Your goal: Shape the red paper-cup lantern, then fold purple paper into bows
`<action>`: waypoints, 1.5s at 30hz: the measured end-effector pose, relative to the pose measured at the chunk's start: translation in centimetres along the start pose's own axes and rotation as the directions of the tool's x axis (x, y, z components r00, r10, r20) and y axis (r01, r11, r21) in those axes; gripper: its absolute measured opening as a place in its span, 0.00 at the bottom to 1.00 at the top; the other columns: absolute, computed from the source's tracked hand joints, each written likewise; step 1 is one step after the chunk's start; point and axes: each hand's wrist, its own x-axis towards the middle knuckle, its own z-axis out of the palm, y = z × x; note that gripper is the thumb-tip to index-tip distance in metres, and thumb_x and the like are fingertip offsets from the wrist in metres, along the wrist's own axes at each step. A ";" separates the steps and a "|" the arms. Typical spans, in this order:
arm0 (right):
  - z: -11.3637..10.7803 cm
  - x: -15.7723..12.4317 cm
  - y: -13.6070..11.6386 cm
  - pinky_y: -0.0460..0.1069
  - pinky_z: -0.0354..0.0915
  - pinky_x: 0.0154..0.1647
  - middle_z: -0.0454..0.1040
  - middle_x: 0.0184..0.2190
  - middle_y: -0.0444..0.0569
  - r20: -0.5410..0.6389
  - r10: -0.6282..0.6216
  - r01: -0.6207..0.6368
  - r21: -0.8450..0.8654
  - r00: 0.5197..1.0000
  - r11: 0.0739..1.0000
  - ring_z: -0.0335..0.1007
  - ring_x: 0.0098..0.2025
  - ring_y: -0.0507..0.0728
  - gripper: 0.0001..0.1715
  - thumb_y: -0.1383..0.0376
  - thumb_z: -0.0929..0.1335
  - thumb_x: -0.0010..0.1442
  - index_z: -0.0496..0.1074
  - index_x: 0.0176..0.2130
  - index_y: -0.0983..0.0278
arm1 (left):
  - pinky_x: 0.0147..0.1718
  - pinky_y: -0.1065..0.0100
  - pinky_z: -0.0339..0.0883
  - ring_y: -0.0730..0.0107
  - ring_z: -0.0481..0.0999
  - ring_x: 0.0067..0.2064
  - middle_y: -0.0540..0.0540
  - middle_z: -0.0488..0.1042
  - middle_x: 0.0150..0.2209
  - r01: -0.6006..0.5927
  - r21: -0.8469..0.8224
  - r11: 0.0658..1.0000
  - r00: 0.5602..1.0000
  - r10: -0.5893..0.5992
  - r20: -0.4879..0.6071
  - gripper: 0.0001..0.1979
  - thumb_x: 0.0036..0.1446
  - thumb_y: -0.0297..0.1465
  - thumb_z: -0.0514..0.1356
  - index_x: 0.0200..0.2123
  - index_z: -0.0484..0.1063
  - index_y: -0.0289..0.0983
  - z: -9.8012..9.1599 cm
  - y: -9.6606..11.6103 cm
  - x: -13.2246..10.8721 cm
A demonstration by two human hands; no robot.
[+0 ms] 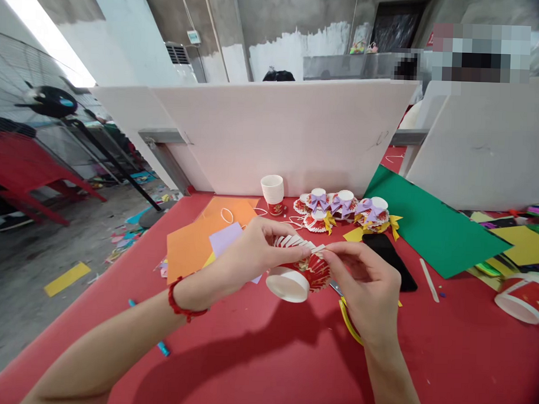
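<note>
Between my hands, above the red tabletop, is a red and white paper cup (pixel 288 284) whose side is cut into narrow strips that fan outward. My left hand (pixel 261 249) pinches the fanned strips from the left, thumb toward me. On the right, my right hand (pixel 359 279) has thumb and fingertips closed on the end of a strip. The cup is tilted, with its white round end facing me. Yellow-handled scissors (pixel 348 322) lie beneath my right hand, partly hidden by it.
Several finished cup pieces with bows (pixel 340 207) stand behind, beside stacked paper cups (pixel 273 193). Orange paper (pixel 186 246) lies left; a black phone (pixel 393 262), green sheet (pixel 436 225), white stick (pixel 429 280) and another cup (pixel 525 299) lie right. White panels (pixel 276 137) close the back.
</note>
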 end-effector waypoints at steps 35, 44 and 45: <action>0.4 -0.6 0.5 0.45 0.73 0.32 0.82 0.24 0.44 0.157 0.250 -0.267 0.098 0.955 0.959 0.78 0.28 0.53 0.05 0.63 0.74 0.53 0.80 0.26 0.61 | 0.22 0.71 0.54 0.75 0.62 0.25 0.49 0.70 0.21 -0.158 0.452 0.878 0.979 0.080 0.187 0.14 0.52 0.38 0.62 0.20 0.73 0.35 -1.2 1.7 0.3; 0.1 -0.3 0.6 0.46 0.76 0.38 0.83 0.33 0.44 0.077 0.056 -0.058 0.022 0.995 0.998 0.80 0.35 0.54 0.03 0.65 0.73 0.56 0.79 0.35 0.58 | 0.22 0.72 0.54 0.76 0.63 0.24 0.51 0.69 0.22 -0.042 0.265 0.963 0.993 0.012 0.116 0.13 0.47 0.39 0.65 0.22 0.73 0.35 -1.7 1.5 0.4; -0.1 -0.3 0.7 0.46 0.76 0.38 0.83 0.32 0.44 0.085 0.043 -0.044 0.014 0.995 0.999 0.81 0.35 0.54 0.02 0.65 0.74 0.56 0.79 0.34 0.58 | 0.21 0.72 0.54 0.76 0.63 0.24 0.52 0.69 0.22 -0.011 0.233 0.972 0.994 -0.016 0.112 0.13 0.46 0.39 0.66 0.22 0.73 0.35 -1.8 1.5 0.3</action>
